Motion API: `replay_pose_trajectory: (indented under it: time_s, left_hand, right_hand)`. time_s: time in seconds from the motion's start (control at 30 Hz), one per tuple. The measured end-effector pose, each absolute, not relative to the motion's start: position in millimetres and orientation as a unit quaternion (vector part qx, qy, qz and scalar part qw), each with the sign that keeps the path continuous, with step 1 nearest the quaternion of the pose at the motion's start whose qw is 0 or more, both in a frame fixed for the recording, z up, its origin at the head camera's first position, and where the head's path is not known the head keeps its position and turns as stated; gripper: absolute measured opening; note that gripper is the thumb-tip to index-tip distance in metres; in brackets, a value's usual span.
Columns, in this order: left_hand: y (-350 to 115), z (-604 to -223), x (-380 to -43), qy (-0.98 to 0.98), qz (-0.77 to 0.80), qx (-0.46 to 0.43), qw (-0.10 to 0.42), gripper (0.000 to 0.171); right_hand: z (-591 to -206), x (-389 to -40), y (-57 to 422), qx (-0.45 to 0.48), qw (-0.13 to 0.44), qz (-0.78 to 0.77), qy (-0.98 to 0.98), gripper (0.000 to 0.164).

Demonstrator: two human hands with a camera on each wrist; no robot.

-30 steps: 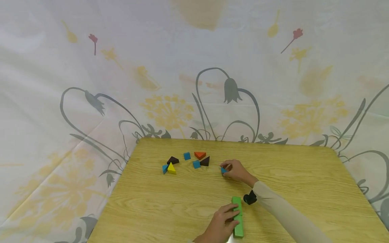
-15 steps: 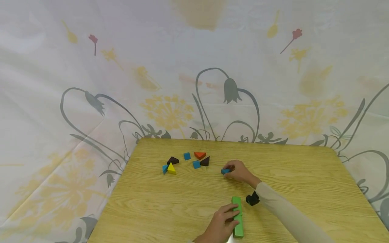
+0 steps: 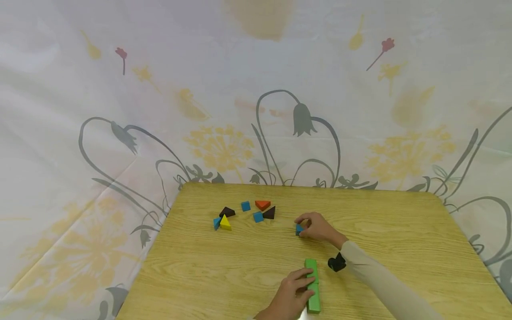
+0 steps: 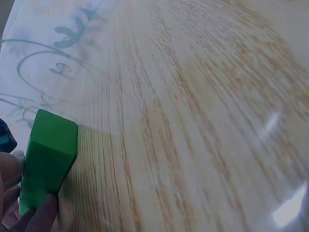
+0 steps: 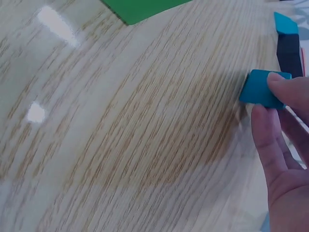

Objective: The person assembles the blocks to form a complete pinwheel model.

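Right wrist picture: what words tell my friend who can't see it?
A right hand pinches a blue block; a wood-grain table fills most of the picture. A green block shows partly at the top edge, a dark block at right.

We could pass over the near left of the wood-grain tabletop (image 3: 192, 271); rightward, the left hand (image 3: 289, 294), two end-to-end green rectangular blocks (image 3: 314, 304), a black angular piece (image 3: 336, 264) and a beige sleeve (image 3: 380, 278) obstruct us.
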State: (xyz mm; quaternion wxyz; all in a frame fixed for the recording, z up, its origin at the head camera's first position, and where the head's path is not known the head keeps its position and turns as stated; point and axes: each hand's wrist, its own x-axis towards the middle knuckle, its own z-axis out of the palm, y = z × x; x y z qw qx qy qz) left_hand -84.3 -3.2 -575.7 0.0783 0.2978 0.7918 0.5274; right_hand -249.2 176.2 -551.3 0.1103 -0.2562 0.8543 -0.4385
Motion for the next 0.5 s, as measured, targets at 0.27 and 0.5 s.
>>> replay_pose_trajectory:
  time_s: [0.27, 0.5]
  left_hand:
    - [-1.8, -576.0, -83.6, 0.802, 0.502, 0.320, 0.040, 0.035]
    - [-2.0, -577.0, -82.5, 0.803, 0.500, 0.324, 0.026, 0.035]
  right_hand:
    - [-553.5, -247.4, 182.3, -0.248, 0.115, -0.470, 0.839, 0.028]
    - [-550.8, -243.4, 185.8, -0.254, 0.102, -0.442, 0.854, 0.026]
